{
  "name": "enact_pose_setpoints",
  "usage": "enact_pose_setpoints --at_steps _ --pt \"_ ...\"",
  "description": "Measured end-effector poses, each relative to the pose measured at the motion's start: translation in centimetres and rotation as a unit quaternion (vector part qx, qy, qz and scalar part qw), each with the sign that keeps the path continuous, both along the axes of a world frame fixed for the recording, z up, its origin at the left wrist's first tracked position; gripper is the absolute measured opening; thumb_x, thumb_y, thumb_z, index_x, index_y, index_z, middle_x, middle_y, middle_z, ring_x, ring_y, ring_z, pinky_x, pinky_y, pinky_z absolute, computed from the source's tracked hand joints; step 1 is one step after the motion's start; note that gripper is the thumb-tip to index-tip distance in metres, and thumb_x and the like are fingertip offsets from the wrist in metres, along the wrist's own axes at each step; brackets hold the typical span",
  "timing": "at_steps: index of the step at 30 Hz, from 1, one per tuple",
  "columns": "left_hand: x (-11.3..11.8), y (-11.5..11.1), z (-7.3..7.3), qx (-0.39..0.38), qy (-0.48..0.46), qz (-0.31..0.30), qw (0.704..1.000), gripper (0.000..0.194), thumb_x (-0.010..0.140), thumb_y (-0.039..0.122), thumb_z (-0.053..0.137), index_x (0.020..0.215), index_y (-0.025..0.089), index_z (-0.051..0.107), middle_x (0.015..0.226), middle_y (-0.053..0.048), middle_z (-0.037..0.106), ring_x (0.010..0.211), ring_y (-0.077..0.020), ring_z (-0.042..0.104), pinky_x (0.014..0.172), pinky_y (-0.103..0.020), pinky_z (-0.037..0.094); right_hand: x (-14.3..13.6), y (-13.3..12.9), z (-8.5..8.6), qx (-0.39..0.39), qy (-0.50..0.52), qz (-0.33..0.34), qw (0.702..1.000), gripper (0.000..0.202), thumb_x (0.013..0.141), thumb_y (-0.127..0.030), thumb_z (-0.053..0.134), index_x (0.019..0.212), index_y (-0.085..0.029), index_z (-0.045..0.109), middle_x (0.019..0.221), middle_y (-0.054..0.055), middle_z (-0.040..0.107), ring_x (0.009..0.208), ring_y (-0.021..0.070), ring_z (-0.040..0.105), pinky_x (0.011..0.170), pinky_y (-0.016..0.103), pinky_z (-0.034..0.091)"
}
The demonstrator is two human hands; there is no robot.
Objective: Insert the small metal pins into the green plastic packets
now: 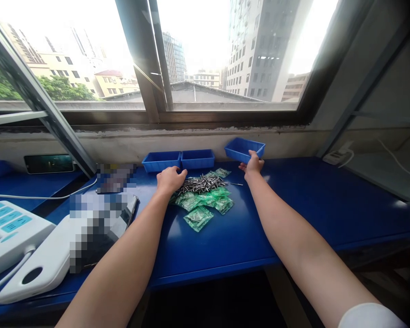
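My right hand (253, 166) grips the near right side of a small blue plastic bin (239, 154), which is tilted and raised at its right end near the wall. My left hand (171, 180) is at the left edge of a heap of thin, pin-like metal pieces (203, 183), its thumb spread from the fingers; the fingertips are partly hidden. Small green-tinted clear plastic packets (198, 218) lie in front of the heap, with pieces inside. Behind my left hand, a blue bin (162, 167) stands beside another blue bin (198, 164).
A white power strip (10, 228) and a white device with an oval hole (37, 271) lie at the left. A phone (49, 164) leans by the wall. A metal shelf post (61, 132) rises at the left of the blue table (218, 257). A window spans the back.
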State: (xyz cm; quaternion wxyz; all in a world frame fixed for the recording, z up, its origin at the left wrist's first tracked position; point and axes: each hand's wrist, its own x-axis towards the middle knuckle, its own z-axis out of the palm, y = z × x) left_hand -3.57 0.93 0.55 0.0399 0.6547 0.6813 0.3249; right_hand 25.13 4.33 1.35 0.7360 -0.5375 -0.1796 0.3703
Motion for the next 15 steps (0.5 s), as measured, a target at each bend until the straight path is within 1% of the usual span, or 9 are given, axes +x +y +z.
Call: enact_pose_setpoints --at_steps 3,7,10,12,14,15 --pt "0.4 -0.4 0.2 -0.082 0.074 -0.008 0.994 0.056 0.079 0.061 0.041 0.105 0.019 0.069 0.113 -0.013 0.066 0.112 -0.0365 0.056 0.095 -0.046 0.039 0.8 0.0 -0.3 -0.052 -0.021 -0.032 0.998 0.059 0.074 -0.057 0.056 0.117 -0.020 0.042 0.078 0.000 0.054 0.049 0.0138 0.057 0.037 0.027 0.051" --pt "0.6 -0.8 0.4 -0.152 0.115 -0.037 0.981 0.071 0.080 0.068 0.032 0.121 0.019 0.063 0.131 -0.010 0.056 0.123 -0.0337 0.049 0.101 -0.042 0.037 1.6 0.3 -0.4 -0.093 -0.051 -0.005 0.994 0.068 0.076 -0.071 0.048 0.114 -0.015 0.049 0.078 0.004 0.057 0.051 0.0143 0.058 0.036 0.025 0.049" --pt "0.6 -0.7 0.1 -0.172 0.122 -0.051 0.976 0.077 0.080 0.072 0.029 0.127 0.018 0.058 0.137 -0.010 0.050 0.129 -0.0334 0.043 0.104 -0.043 0.035 1.8 0.6 -0.5 -0.118 -0.065 0.005 0.991 0.070 0.077 -0.073 0.045 0.110 -0.012 0.053 0.080 0.007 0.059 0.053 0.0147 0.060 0.037 0.025 0.050" --pt "0.5 -0.5 -0.1 -0.175 0.122 -0.055 0.975 0.079 0.080 0.073 0.027 0.128 0.018 0.057 0.139 -0.011 0.048 0.131 -0.0334 0.040 0.105 -0.044 0.034 1.9 0.8 -0.8 -0.125 -0.070 -0.007 0.990 0.070 0.080 -0.072 0.041 0.114 -0.012 0.052 0.087 0.008 0.060 0.057 0.0151 0.062 0.039 0.025 0.051" --pt "0.4 -0.3 -0.3 -0.175 0.123 -0.060 0.975 0.080 0.080 0.074 0.026 0.129 0.018 0.056 0.140 -0.011 0.047 0.132 -0.0328 0.038 0.106 -0.044 0.033 2.0 1.0 -1.1 -0.131 -0.100 -0.024 0.986 0.070 0.081 -0.070 0.042 0.121 -0.013 0.047 0.098 0.011 0.060 0.068 0.0172 0.064 0.044 0.026 0.054" --pt "0.4 -0.3 -0.4 -0.176 0.124 -0.061 0.975 0.080 0.080 0.074 0.025 0.129 0.019 0.056 0.140 -0.011 0.047 0.133 -0.0326 0.037 0.107 -0.044 0.032 2.0 1.0 -1.3 -0.132 -0.141 -0.024 0.981 0.070 0.082 -0.067 0.043 0.126 -0.013 0.044 0.105 0.013 0.058 0.077 0.0193 0.065 0.049 0.028 0.056"
